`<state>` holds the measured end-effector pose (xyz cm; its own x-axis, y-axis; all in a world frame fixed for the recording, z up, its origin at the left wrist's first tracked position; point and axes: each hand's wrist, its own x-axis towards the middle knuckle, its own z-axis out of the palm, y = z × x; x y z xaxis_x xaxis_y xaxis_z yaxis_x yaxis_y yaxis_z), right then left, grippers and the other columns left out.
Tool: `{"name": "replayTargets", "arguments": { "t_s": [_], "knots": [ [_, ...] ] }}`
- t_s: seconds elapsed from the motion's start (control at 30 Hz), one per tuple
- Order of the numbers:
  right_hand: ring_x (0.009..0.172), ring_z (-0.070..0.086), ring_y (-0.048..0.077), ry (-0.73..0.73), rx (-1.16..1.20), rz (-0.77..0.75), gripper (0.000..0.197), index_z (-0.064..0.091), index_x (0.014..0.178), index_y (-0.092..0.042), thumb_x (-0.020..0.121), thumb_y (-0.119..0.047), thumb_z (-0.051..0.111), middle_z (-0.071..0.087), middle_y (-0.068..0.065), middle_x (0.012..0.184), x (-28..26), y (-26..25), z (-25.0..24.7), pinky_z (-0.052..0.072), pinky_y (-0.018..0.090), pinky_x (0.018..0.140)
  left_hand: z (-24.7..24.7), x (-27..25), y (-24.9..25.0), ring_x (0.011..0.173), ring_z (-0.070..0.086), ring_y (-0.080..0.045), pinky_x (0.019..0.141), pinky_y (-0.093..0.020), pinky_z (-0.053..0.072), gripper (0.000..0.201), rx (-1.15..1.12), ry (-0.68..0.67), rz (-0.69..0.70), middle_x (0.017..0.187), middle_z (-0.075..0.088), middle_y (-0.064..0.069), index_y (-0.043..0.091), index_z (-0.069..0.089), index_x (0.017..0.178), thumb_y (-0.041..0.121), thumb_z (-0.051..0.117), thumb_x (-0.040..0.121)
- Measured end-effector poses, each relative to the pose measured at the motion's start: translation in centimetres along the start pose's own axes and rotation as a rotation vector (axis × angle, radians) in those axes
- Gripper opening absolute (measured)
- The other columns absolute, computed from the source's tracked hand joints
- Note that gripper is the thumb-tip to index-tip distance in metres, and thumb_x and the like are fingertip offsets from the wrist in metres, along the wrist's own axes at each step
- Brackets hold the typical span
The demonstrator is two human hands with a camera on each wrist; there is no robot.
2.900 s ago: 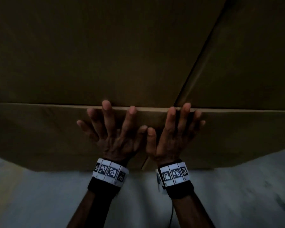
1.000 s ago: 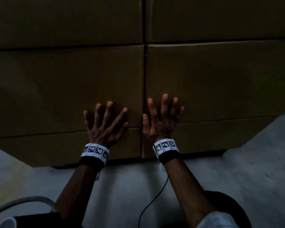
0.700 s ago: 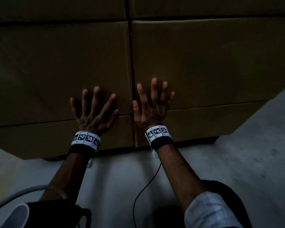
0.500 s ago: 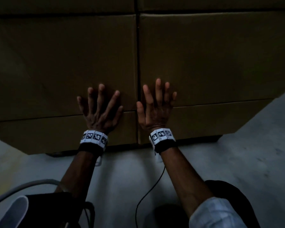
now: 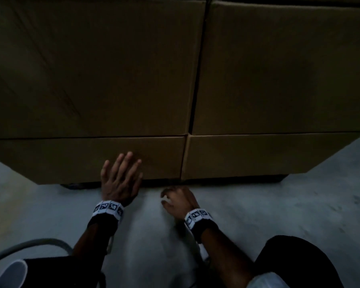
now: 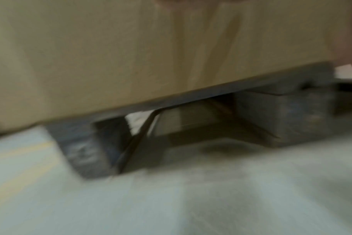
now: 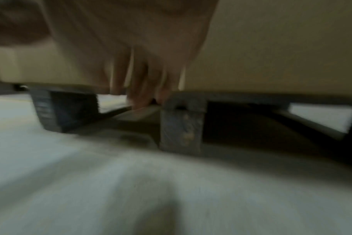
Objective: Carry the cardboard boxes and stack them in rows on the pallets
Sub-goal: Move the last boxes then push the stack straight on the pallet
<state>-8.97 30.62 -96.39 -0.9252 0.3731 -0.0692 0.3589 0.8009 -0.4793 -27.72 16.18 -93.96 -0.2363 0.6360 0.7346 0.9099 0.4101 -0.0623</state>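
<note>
On the pallet (image 6: 281,114) low on the floor, the cardboard boxes (image 5: 92,80) sit in rows. The left hand (image 5: 120,179) lies spread flat on the lowest left box. The right hand (image 5: 179,201) curls loosely, holding nothing. This stack looks finished; fetching another box likely comes next.

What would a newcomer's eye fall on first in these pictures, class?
Two large brown cardboard boxes, the left box and the right box, fill the upper head view side by side, a dark seam between them. Below, the left hand lies with straight fingers on the left box's front face, while the right hand is down at the grey pallet edge.
</note>
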Motion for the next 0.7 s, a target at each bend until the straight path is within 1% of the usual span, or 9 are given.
{"name": "replayTargets", "arguments": {
  "t_s": [0.07, 0.17, 0.27, 0.33, 0.43, 0.5, 0.6, 0.67, 0.7],
  "knots": [
    [0.113, 0.064, 0.019, -0.137, 0.172, 0.272, 0.045, 0.064, 0.130, -0.032, 0.093, -0.057, 0.061, 0.070, -0.005, 0.122, 0.7, 1.4, 1.3, 0.047, 0.030, 0.099, -1.1, -0.4, -2.1, 0.147, 0.035, -0.032, 0.122, -0.053, 0.018, 0.051, 0.051, 0.099, -0.262, 0.158, 0.038, -0.013, 0.017, 0.048, 0.145, 0.040, 0.055, 0.100],
    [0.094, 0.068, 0.018, -0.050, 0.705, 0.605, 0.055, 0.066, 0.129, -0.021, 0.087, -0.056, 0.074, 0.074, -0.004, 0.100, 2.6, 1.2, 2.0, 0.054, 0.030, 0.084, -3.5, 0.4, -6.7, 0.148, 0.036, -0.028, 0.121, -0.044, 0.026, 0.050, 0.079, 0.394, -0.907, 0.159, 0.039, -0.009, 0.018, 0.046, 0.150, 0.043, 0.046, 0.107],
    [0.078, 0.066, 0.021, 0.096, 1.069, 0.810, 0.022, 0.069, 0.105, -0.016, 0.094, -0.034, 0.071, 0.071, 0.004, 0.098, 4.1, 0.3, 1.5, 0.048, 0.025, 0.057, -5.6, 1.5, -13.1, 0.134, 0.052, -0.031, 0.105, -0.039, 0.044, 0.061, 0.002, 0.799, -1.485, 0.148, 0.053, -0.006, 0.019, 0.048, 0.147, 0.060, 0.036, 0.104],
    [0.078, 0.066, 0.020, 0.131, 1.283, 0.889, 0.010, 0.063, 0.101, -0.017, 0.101, -0.026, 0.058, 0.068, 0.002, 0.102, 4.4, -0.7, 1.0, 0.044, 0.026, 0.056, -7.7, 1.0, -17.7, 0.133, 0.053, -0.028, 0.104, -0.036, 0.044, 0.072, -0.175, 0.851, -1.697, 0.148, 0.054, -0.005, 0.027, 0.046, 0.148, 0.074, 0.031, 0.095],
    [0.082, 0.064, 0.022, 0.257, 1.598, 0.972, 0.018, 0.054, 0.090, -0.019, 0.104, -0.018, 0.042, 0.061, 0.002, 0.098, 4.8, -0.7, 0.3, 0.043, 0.033, 0.075, -10.5, 1.2, -20.7, 0.145, 0.041, -0.021, 0.117, -0.031, 0.036, 0.070, -0.371, 0.613, -1.628, 0.160, 0.041, -0.004, 0.029, 0.034, 0.155, 0.071, 0.022, 0.100],
    [0.072, 0.068, 0.016, 0.333, 1.550, 1.020, 0.024, 0.052, 0.081, -0.016, 0.101, -0.008, 0.041, 0.058, 0.002, 0.089, 4.9, -0.4, -0.3, 0.042, 0.029, 0.069, -11.9, 2.9, -21.2, 0.143, 0.043, -0.019, 0.121, -0.034, 0.033, 0.060, -0.481, 0.485, -1.508, 0.156, 0.044, -0.004, 0.024, 0.035, 0.156, 0.055, 0.021, 0.106],
    [0.042, 0.063, 0.000, 0.437, 1.505, 0.998, 0.030, 0.046, 0.073, -0.010, 0.099, 0.005, 0.038, 0.054, 0.005, 0.078, 4.3, 0.9, -1.2, 0.042, 0.026, 0.066, -11.5, 4.9, -22.0, 0.134, 0.053, -0.021, 0.117, -0.038, 0.038, 0.062, -0.630, 0.587, -1.348, 0.144, 0.059, -0.006, 0.023, 0.058, 0.140, 0.063, 0.032, 0.101],
    [0.042, 0.063, 0.001, 0.379, 1.519, 0.975, 0.019, 0.050, 0.068, -0.003, 0.083, 0.009, 0.054, 0.060, 0.011, 0.065, 4.1, 0.7, -2.2, 0.044, 0.026, 0.068, -11.4, 5.5, -21.8, 0.143, 0.043, -0.017, 0.120, -0.030, 0.030, 0.056, -0.664, 0.532, -1.327, 0.155, 0.048, -0.008, 0.016, 0.049, 0.148, 0.050, 0.031, 0.107],
    [0.044, 0.065, 0.006, 0.355, 1.550, 0.973, 0.009, 0.058, 0.062, -0.001, 0.062, 0.003, 0.066, 0.062, 0.008, 0.054, 3.9, 1.3, -2.6, 0.047, 0.027, 0.065, -11.3, 6.0, -20.9, 0.141, 0.043, -0.008, 0.116, -0.026, 0.030, 0.049, -0.679, 0.522, -1.314, 0.154, 0.048, -0.005, 0.017, 0.048, 0.147, 0.044, 0.030, 0.110]
  ]
}}
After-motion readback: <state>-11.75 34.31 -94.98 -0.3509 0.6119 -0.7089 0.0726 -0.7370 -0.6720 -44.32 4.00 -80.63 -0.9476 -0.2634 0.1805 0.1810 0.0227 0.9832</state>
